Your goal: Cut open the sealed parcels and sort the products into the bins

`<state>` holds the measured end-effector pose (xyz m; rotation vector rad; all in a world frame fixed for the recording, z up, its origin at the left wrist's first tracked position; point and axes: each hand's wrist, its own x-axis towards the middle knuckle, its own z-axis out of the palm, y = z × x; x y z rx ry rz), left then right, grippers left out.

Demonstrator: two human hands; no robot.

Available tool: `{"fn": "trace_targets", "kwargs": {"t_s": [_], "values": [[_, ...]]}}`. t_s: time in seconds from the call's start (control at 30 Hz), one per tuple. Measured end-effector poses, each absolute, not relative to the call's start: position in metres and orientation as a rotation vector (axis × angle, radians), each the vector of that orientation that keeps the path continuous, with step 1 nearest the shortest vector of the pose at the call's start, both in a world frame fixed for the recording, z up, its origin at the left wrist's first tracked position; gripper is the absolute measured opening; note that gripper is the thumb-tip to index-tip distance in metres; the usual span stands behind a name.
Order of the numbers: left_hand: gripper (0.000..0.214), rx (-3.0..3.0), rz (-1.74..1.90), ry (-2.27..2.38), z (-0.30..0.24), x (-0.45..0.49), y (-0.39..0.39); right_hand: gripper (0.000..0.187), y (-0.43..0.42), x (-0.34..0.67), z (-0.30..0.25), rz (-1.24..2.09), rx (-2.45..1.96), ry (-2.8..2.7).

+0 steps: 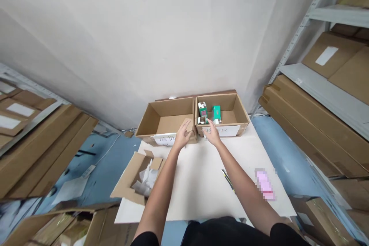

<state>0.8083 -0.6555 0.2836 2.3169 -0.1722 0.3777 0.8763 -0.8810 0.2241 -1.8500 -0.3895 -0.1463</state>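
Note:
Two open cardboard boxes stand side by side at the back of the white table. My left hand [181, 136] is at the front right corner of the left cardboard box [145, 139], fingers apart, nothing visibly held. My right hand [212, 133] reaches over the front wall of the right cardboard box [243, 125], thumb and fingers apart. Just beyond its fingertips, inside that box, lies a small carton with white flaps [201, 120]. A green carton [216, 112] stands farther right, and a green-and-white carton [203, 109] sits at the left wall. Handwritten white labels are on both box fronts.
An open carton with white paper [147, 178] stands at the table's left. Under my right forearm lies a black-and-yellow pen-like tool [227, 180]. A blurred pink item [265, 184] is on the right of the white table [198, 196]. Loaded shelves [340, 80] flank both sides.

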Motion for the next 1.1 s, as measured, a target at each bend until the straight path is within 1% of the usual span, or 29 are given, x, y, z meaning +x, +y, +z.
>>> {"fn": "trace_targets", "kwargs": {"t_s": [0.13, 0.27, 0.33, 0.4, 0.47, 0.53, 0.57, 0.6, 0.67, 0.77, 0.83, 0.87, 0.9, 0.93, 1.0, 1.03, 1.07, 1.1], "values": [[0.067, 2.39, 0.304, -0.038, 0.279, 0.721, -0.583, 0.073, -0.82, 0.806, 0.22, -0.013, -1.862, -0.49], [0.069, 2.482, 0.268, 0.085, 0.262, 0.633, -0.494, 0.074, -0.751, 0.741, 0.209, 0.155, -1.875, -0.563], [0.07, 2.548, 0.141, 0.116, 0.245, 0.594, -0.454, 0.071, -0.711, 0.71, 0.202, 0.213, -1.875, -0.619], [0.067, 2.591, -0.064, 0.147, 0.224, 0.56, -0.42, 0.067, -0.671, 0.678, 0.192, 0.298, -1.874, -0.674], [0.057, 2.609, -0.236, 0.176, 0.202, 0.532, -0.393, 0.062, -0.633, 0.645, 0.178, 0.411, -1.886, -0.696], [0.035, 2.596, -0.329, 0.191, 0.182, 0.51, -0.373, 0.058, -0.604, 0.611, 0.161, 0.498, -1.931, -0.658], [0.028, 2.577, -0.345, 0.196, 0.173, 0.501, -0.365, 0.055, -0.595, 0.595, 0.151, 0.516, -1.968, -0.621], [0.03, 2.553, -0.352, 0.199, 0.167, 0.493, -0.357, 0.053, -0.589, 0.58, 0.141, 0.52, -2.016, -0.581], [0.042, 2.5, -0.353, 0.21, 0.157, 0.479, -0.343, 0.055, -0.586, 0.554, 0.124, 0.517, -2.131, -0.523], [0.039, 2.435, -0.441, 0.18, 0.147, 0.463, -0.327, 0.075, -0.596, 0.527, 0.11, 0.557, -2.303, -0.562], [0.066, 2.422, -0.533, 0.132, 0.14, 0.454, -0.325, 0.085, -0.601, 0.517, 0.107, 0.61, -2.378, -0.631], [0.074, 2.429, -0.558, 0.113, 0.137, 0.449, -0.328, 0.084, -0.601, 0.513, 0.107, 0.635, -2.402, -0.662], [0.071, 2.444, -0.557, 0.11, 0.133, 0.445, -0.333, 0.08, -0.6, 0.51, 0.108, 0.652, -2.421, -0.685], [0.06, 2.464, -0.53, 0.125, 0.13, 0.441, -0.34, 0.07, -0.598, 0.507, 0.108, 0.659, -2.438, -0.697], [0.031, 2.508, -0.424, 0.182, 0.125, 0.434, -0.36, 0.041, -0.598, 0.499, 0.108, 0.615, -2.461, -0.685], [0.021, 2.532, -0.359, 0.21, 0.124, 0.431, -0.372, 0.027, -0.6, 0.494, 0.108, 0.561, -2.458, -0.659], [0.016, 2.555, -0.292, 0.23, 0.124, 0.428, -0.384, 0.017, -0.606, 0.49, 0.107, 0.497, -2.443, -0.624], [0.013, 2.575, -0.228, 0.234, 0.125, 0.426, -0.397, 0.012, -0.615, 0.485, 0.106, 0.429, -2.416, -0.581]]}}
